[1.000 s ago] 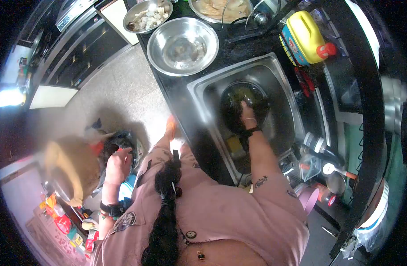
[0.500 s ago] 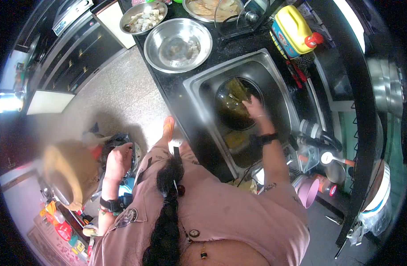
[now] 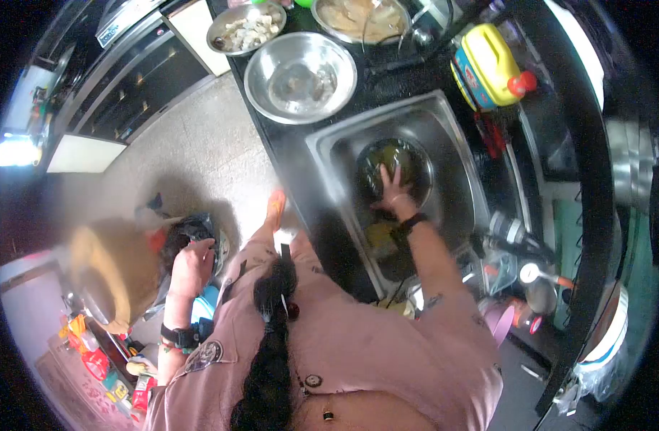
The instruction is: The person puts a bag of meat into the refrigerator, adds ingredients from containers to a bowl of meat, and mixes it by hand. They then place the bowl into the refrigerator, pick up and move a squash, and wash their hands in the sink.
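Note:
My right hand (image 3: pixel 393 194) has its fingers spread over a round basin (image 3: pixel 428 176) in the steel sink (image 3: pixel 464 154). In the basin are liquid and wet, olive-green, sheet-like pieces (image 3: pixel 400 152); the fingers touch or hover just over them, I cannot tell which. Another yellow-green patch (image 3: pixel 382 238) shows in the sink below the basin. My left hand (image 3: pixel 191 267) is held up at my left with its fingers curled in, and I see nothing in it. Behind that hand is a black plastic bag (image 3: pixel 182 235).
Left of the sink stands a steel bowl (image 3: pixel 261 100) on the black counter; behind it are a bowl of pale chunks (image 3: pixel 247 30) and one of pale slices (image 3: pixel 358 18). A yellow jug (image 3: pixel 480 61) stands beyond the sink. A tan bin-like container (image 3: pixel 103 269) is at left.
My right hand has moved left and nearer to me over the basin, and its fingers have spread. The green pieces look lower in the basin. My left hand stays almost where it was.

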